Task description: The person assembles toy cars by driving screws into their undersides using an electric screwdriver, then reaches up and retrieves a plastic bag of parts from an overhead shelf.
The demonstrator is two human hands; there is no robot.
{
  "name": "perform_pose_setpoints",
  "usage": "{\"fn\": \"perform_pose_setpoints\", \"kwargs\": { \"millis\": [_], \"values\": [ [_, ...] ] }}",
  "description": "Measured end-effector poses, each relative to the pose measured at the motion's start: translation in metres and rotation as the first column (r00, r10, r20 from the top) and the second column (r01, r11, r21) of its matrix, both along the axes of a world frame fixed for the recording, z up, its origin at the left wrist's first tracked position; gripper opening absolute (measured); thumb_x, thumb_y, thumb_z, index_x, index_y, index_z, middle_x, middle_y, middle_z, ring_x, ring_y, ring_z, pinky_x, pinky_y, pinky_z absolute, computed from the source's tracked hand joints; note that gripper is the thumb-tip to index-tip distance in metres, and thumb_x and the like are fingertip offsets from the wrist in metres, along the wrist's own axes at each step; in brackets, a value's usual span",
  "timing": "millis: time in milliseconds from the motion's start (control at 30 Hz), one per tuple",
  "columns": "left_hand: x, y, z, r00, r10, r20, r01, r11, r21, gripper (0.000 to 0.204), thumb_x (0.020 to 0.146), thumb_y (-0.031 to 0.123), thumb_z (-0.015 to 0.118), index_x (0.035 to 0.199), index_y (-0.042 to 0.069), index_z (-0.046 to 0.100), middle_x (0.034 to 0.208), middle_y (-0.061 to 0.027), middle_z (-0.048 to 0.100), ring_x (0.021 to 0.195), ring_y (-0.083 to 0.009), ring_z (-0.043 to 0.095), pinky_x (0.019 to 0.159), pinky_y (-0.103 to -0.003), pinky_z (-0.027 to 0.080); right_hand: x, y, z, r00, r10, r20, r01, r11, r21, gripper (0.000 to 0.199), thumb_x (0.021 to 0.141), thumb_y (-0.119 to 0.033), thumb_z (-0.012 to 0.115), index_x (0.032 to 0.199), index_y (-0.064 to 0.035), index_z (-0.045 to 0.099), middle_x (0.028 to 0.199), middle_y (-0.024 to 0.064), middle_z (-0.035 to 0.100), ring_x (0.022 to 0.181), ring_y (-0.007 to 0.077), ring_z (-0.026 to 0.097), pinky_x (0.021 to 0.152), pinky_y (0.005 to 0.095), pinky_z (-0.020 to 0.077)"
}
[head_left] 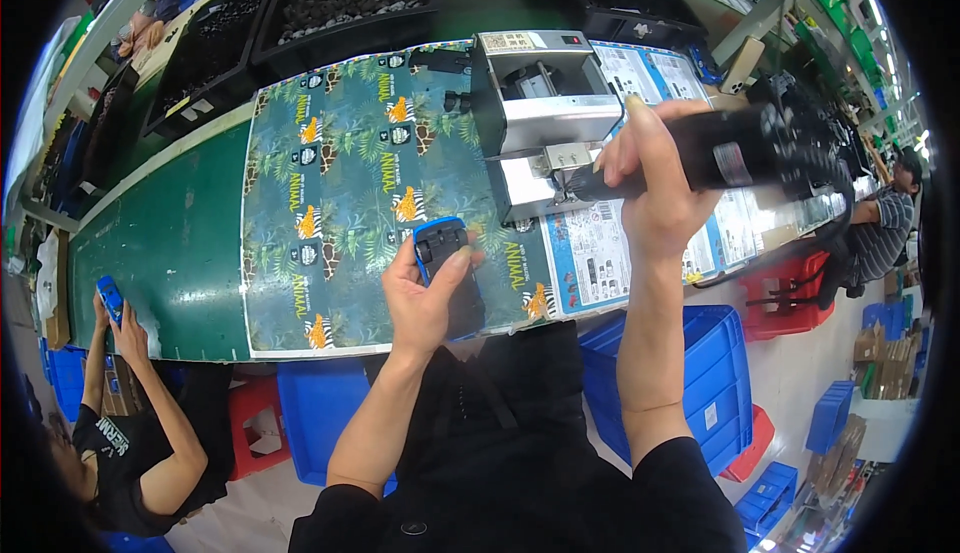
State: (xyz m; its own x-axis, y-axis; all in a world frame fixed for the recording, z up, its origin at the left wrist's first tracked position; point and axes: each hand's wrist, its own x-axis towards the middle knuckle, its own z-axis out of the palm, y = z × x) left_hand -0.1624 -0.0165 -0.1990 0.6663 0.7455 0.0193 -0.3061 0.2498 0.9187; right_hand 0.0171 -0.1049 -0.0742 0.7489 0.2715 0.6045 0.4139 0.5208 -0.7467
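Crossing the near edge of the tabletop, both forearms reach in over its printed covering. The left hand is just inside that edge, its fingers bent round the sides of a blue-and-black piece, thumb laid across it, so the opening is no wider than the piece. The right hand is farther in, its fingers wrapped closely about a black power driver held slantwise, the narrow end pointing left. That end is at the low front part of a silver metal device; whether the two touch, I cannot tell.

Between the left hand and the device lies a narrow strip of jungle-print sheet; leftward, the sheet spreads broadly to its own straight edge, where bare green surface takes over. Along the far side, black bins bound the room for reaching. Below the near edge, a blue crate stands close beside the right forearm. At far left, another person's hands hold a blue toy car.
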Motion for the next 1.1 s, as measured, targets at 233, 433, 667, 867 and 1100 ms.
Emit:
{"fn": "perform_pose_setpoints", "kwargs": {
  "millis": [233,433,667,867,1100],
  "values": [
    [0.003,-0.003,-0.006,0.999,0.039,-0.029,-0.039,0.999,0.004,0.029,0.089,0.009,0.07,0.114,-0.001,0.062,0.105,-0.0123,0.07,0.087,-0.0159,0.069,0.078,-0.029,0.056,0.008,-0.006,0.005,0.974,0.16,-0.159,-0.188,0.966,-0.179,0.015,0.082,-0.006,0.074,0.083,-0.0003,0.06,0.058,0.003,0.057,0.043,0.0091,0.052,0.044,0.0227,0.0422],
    [0.005,0.0,-0.003,0.999,0.023,-0.042,-0.022,0.999,0.031,0.029,0.088,0.009,0.071,0.114,-0.001,0.062,0.101,-0.0097,0.071,0.085,-0.0127,0.067,0.077,-0.028,0.055,-0.031,-0.024,-0.002,0.859,0.505,-0.082,-0.459,0.831,0.314,0.011,0.095,-0.015,0.046,0.1,-0.0053,0.048,0.064,0.0051,0.047,0.048,0.0153,0.046,0.051,0.0323,0.0463],
    [0.006,-0.004,0.003,0.998,0.059,-0.007,-0.059,0.998,0.005,0.024,0.087,0.009,0.072,0.108,-0.001,0.065,0.091,-0.0042,0.07,0.079,-0.0071,0.063,0.07,-0.023,0.051,-0.057,0.008,-0.02,0.866,0.498,-0.037,-0.468,0.835,0.289,0.011,0.093,-0.012,0.052,0.099,-0.0054,0.046,0.067,0.0068,0.049,0.055,0.0175,0.05,0.057,0.0349,0.0491],
    [0.003,-0.004,0.001,0.999,0.044,-0.005,-0.044,0.999,-0.017,0.025,0.087,0.007,0.073,0.108,-0.001,0.065,0.092,-0.0029,0.069,0.078,-0.0062,0.062,0.07,-0.023,0.05,-0.062,0.013,-0.024,0.883,0.464,-0.072,-0.43,0.861,0.272,0.011,0.092,-0.01,0.053,0.098,-0.0051,0.045,0.066,0.0071,0.049,0.055,0.0181,0.051,0.058,0.035,0.0494],
    [0.005,-0.004,0.004,0.999,0.041,-0.004,-0.041,0.999,-0.012,0.027,0.087,0.006,0.072,0.111,-0.001,0.064,0.094,-0.0034,0.069,0.08,-0.0065,0.062,0.072,-0.023,0.051,-0.07,0.008,-0.023,0.891,0.451,-0.047,-0.428,0.871,0.239,0.014,0.094,-0.012,0.055,0.1,-0.0067,0.043,0.069,0.0076,0.05,0.057,0.0183,0.052,0.061,0.0363,0.0486]
  ]
}}
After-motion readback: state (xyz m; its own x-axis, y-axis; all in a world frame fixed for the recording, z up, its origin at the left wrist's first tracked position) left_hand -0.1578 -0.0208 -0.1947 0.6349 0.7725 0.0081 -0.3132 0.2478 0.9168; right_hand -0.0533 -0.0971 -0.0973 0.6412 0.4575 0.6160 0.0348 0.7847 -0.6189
